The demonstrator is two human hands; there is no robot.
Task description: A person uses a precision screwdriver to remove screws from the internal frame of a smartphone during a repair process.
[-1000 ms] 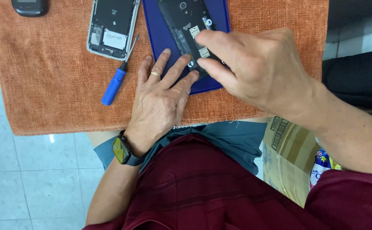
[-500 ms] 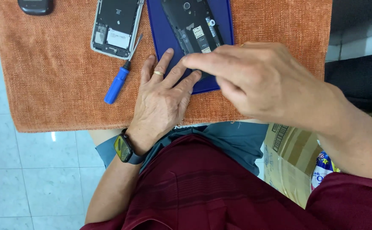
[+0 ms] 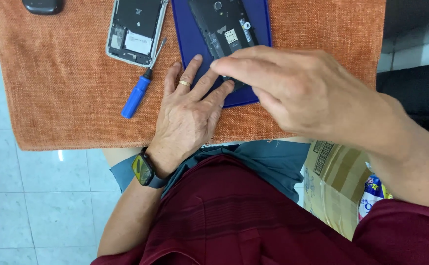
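While the left hand (image 3: 187,115) lies flat and open on the orange woven mat (image 3: 57,88), its ringed fingers spread onto the near edge of the blue tray (image 3: 187,34), the right hand (image 3: 293,88) hovers above with fingers extended, its fingertips over the near end of the opened black phone (image 3: 224,24) lying in that tray; whether it grips anything cannot be told. A blue-handled screwdriver (image 3: 137,94) lies just left of the left hand, near a second opened phone (image 3: 136,29)
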